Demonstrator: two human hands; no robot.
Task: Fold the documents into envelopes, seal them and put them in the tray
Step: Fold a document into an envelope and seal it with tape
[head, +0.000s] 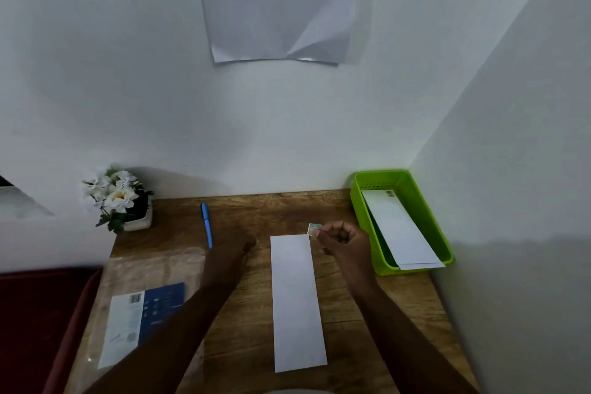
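While the right hand (343,241) pinches a small stamp (314,230) just above the far corner of the white envelope (297,301), the left hand (235,249) rests on the wooden desk (351,297); its finger spread cannot be told, too dark. Envelope: plain, blank, lying flat mid-desk. Green tray (415,201), right, holds another stamped envelope (399,227). Packet (134,317), left, shows a barcode; print unreadable.

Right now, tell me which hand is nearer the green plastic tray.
Right. The right hand, pinching a small stamp, is just left of the green plastic tray. The left hand rests farther left, beyond the white envelope, near the blue pen.
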